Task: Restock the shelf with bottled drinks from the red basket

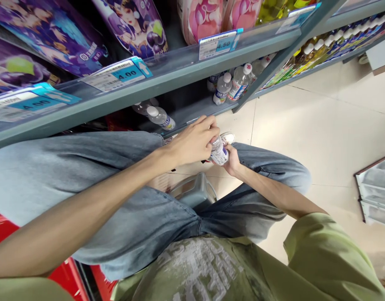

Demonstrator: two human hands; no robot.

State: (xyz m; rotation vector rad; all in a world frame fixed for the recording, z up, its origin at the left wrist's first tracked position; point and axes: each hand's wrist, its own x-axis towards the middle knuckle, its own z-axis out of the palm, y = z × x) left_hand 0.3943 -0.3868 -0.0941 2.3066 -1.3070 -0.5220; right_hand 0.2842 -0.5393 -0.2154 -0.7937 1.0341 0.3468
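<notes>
Between my legs, a clear plastic bottle (219, 152) with a white and purple label is held in both hands. My left hand (195, 139) is closed over its upper end, so the cap is hidden. Around the lower part, at the label, the fingers of my right hand (233, 161) are wrapped. On the bottom shelf just beyond my left hand lies a similar white-capped bottle (161, 118), tilted, with another partly behind it. Farther right on that shelf stand several more bottles, among them a small white-capped bottle (223, 88) and a larger clear bottle (240, 83).
Above the bottom shelf runs a grey shelf edge (179, 69) with price tags (220, 44) and large purple-labelled bottles (134, 27). A grey stool-like object (195, 190) is beneath me. Tiled floor (305, 125) extends right, with a rack (376, 190) at the edge.
</notes>
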